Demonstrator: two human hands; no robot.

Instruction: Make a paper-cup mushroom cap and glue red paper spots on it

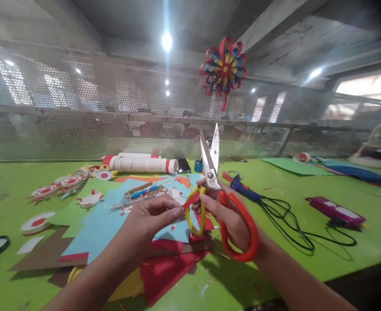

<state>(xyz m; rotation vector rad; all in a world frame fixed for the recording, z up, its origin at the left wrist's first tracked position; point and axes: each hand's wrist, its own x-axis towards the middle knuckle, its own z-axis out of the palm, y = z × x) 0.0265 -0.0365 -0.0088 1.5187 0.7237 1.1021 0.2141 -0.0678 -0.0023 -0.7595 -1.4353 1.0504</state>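
Observation:
My left hand (156,216) is pinched closed on a small red paper strip (190,200). Its other end reaches the fingertips of my right hand (229,218). A pair of scissors (211,175), with one red and one yellow handle loop, rests in my right hand. The red loop hangs around the hand's outer side, and the metal blades point upward, spread apart. Below both hands lie layered sheets of coloured paper, among them light blue paper (101,233) and dark red paper (167,272).
White paper rolls (141,164) lie at the back beside a phone (183,166). Round paper pieces (70,181) sit at left. To the right are a blue glue gun (245,190), its black cord and a purple box (337,211). A paper flower (225,69) hangs before the perforated screen.

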